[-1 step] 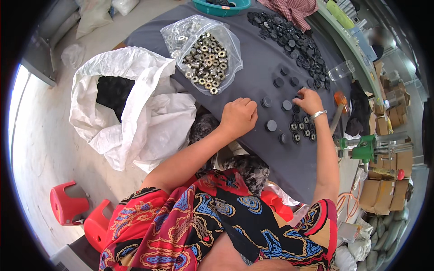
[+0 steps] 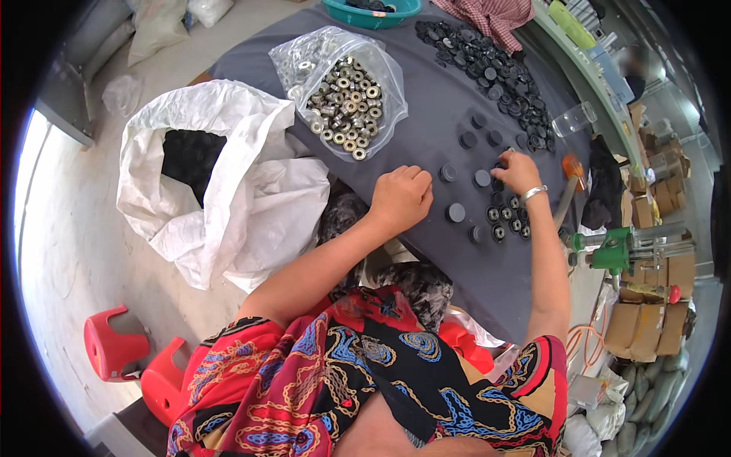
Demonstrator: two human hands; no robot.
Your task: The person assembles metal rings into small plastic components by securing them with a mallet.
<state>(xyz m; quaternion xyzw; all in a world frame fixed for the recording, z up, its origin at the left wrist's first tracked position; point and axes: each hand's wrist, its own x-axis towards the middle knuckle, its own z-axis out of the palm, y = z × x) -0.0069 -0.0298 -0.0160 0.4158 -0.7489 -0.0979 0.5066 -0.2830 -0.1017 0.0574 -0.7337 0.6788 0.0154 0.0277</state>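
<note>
My left hand (image 2: 401, 196) rests as a closed fist on the grey cloth table (image 2: 426, 114); I see nothing in it. My right hand (image 2: 518, 171), with a metal bracelet on the wrist, pinches a black round cap (image 2: 499, 161) at its fingertips. Loose black caps (image 2: 455, 212) lie between the two hands. A small cluster of caps fitted with metal rings (image 2: 506, 217) sits just below my right wrist. A clear plastic bag of metal rings (image 2: 346, 91) lies open beyond my left hand.
A big spread of black caps (image 2: 487, 65) covers the table's far right. A white sack (image 2: 205, 167) holding black parts stands left of the table. A teal bowl (image 2: 373, 9), a green tool (image 2: 613, 251), cardboard boxes (image 2: 647, 320) and red stools (image 2: 114, 346) surround it.
</note>
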